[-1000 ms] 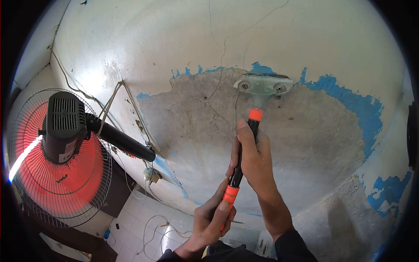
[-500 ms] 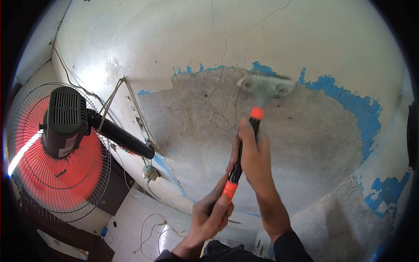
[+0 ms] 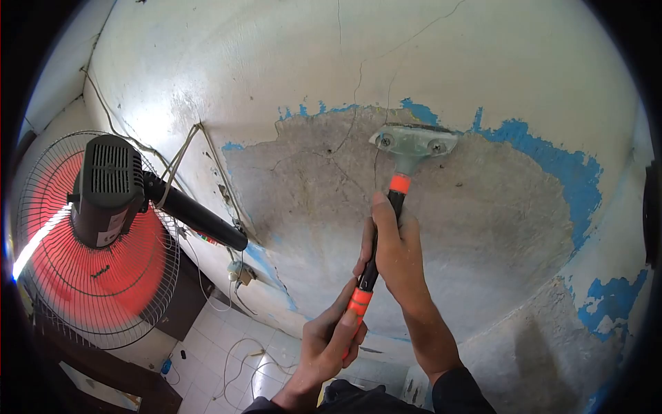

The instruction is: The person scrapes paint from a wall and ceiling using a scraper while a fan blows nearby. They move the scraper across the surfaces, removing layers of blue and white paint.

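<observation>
Both my hands are closed around a long-handled scraper (image 3: pixel 412 149), which has a pale grey head with two screws and a black and orange handle. My right hand (image 3: pixel 398 255) grips the upper handle, just below the orange collar. Lower down, my left hand (image 3: pixel 334 338) wraps the orange end of the grip. The scraper's blade edge lies at the wall, close to the upper border of a bare grey plaster patch (image 3: pixel 441 228). Blue paint (image 3: pixel 531 148) shows along that border, with cream paint (image 3: pixel 289 62) above it.
A standing fan (image 3: pixel 103 228) with red blades is at the left, its black pole (image 3: pixel 200 217) slanting toward the wall. Loose cables (image 3: pixel 181 155) hang on the wall beside it. Below are a socket (image 3: pixel 241 272) and a tiled floor (image 3: pixel 214 338) with a coiled cord.
The scraper head has shifted slightly down and left and is now sharp rather than blurred. Both hands keep their hold, the right one moving slightly lower with the handle.
</observation>
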Demonstrator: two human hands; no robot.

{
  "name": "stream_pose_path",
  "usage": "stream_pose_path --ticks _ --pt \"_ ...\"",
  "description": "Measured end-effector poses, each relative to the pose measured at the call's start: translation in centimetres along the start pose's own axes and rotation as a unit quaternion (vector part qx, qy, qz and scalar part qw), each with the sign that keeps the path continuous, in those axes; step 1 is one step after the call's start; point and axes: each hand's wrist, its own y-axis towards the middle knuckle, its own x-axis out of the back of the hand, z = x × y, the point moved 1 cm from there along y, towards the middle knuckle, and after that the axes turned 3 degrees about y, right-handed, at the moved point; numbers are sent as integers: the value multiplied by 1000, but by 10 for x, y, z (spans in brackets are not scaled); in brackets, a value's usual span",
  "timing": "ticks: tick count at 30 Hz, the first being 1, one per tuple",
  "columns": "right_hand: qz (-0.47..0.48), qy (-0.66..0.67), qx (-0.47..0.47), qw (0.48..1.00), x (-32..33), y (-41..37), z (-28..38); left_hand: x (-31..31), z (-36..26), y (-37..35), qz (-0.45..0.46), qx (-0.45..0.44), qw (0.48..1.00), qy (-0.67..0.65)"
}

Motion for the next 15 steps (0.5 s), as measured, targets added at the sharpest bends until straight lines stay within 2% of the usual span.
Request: stream_pose_path --ticks 8,11,15 --pt "-3 2 -17 1000 -1 -3 -4 3 1 -6 0 12 1000 2" --pt "7 -12 16 1000 -3 4 3 3 -2 5 -14 -11 1000 9" --pt "1 -6 -12 1000 -3 2 4 3 -3 0 -5 -7 1000 14"
